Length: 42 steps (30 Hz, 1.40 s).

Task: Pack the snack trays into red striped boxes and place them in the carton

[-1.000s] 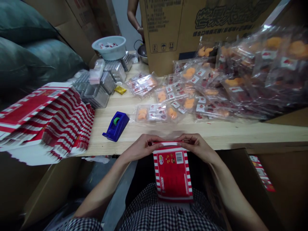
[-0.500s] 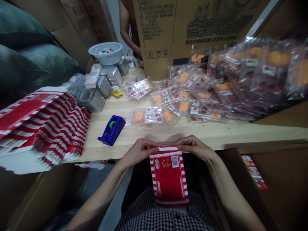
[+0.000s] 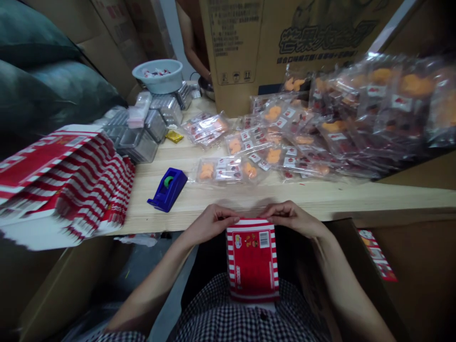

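Observation:
A red-and-white striped paper packet (image 3: pixel 253 261) with a barcode hangs between my hands, below the table's front edge and close to my body. My left hand (image 3: pixel 213 222) pinches its upper left corner between thumb and fingers. At the upper right corner, my right hand (image 3: pixel 292 217) grips it the same way. The packet's printed face is toward me; its far side is hidden. On the table beyond my left hand stands a blue tape dispenser (image 3: pixel 170 191) with a green core. Clear bags with orange pieces (image 3: pixel 221 169) lie past my hands.
Striped red packets (image 3: pixel 89 185) are stacked at the left. Behind them are clear plastic boxes (image 3: pixel 138 145), a pale bowl (image 3: pixel 160 78) and a yellow sachet (image 3: pixel 174 136). A large carton (image 3: pixel 245 61) stands at the back, with another person's arm (image 3: pixel 192 42) beside it. Bags heap up rightward.
The packet's top edge now looks folded flatter, its upper flap no longer standing up beyond my fingers. Both hands keep hold of its corners; the view has shifted slightly.

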Each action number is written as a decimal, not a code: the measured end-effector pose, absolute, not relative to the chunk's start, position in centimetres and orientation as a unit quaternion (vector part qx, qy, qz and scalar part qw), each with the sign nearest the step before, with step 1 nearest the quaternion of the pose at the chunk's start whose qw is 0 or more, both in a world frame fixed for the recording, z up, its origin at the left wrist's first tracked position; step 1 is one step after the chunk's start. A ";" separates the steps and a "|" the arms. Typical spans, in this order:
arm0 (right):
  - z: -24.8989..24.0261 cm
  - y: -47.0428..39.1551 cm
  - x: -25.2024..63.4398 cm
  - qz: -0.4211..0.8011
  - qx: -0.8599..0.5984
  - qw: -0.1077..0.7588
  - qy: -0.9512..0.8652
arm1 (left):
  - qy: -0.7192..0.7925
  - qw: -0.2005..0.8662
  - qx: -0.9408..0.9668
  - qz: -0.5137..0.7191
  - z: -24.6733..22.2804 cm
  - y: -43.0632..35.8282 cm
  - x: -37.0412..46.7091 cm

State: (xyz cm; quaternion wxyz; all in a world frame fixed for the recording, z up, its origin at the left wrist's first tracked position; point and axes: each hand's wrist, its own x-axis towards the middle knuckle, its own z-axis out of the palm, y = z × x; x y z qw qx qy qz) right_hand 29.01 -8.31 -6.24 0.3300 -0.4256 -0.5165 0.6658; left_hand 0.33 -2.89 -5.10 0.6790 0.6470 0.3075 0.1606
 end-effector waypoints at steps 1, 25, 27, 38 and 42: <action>-6.4 -8.5 29.2 0.663 -0.427 0.329 -0.520 | 0.291 0.693 0.640 0.157 -4.8 -2.9 0.2; -7.4 -11.7 27.2 0.630 -0.501 0.394 -0.445 | 0.420 0.580 0.666 0.210 -5.8 -5.1 -0.5; -7.3 -11.9 27.2 0.630 -0.501 0.385 -0.452 | 0.432 0.553 0.678 0.217 -5.7 -5.3 -0.1; -8.0 -14.2 26.6 0.580 -0.539 0.435 -0.429 | 0.451 0.485 0.675 0.323 -5.7 -10.1 1.2; -7.3 -14.2 26.5 0.582 -0.530 0.432 -0.440 | 0.428 0.670 0.532 0.292 -5.3 -9.0 0.4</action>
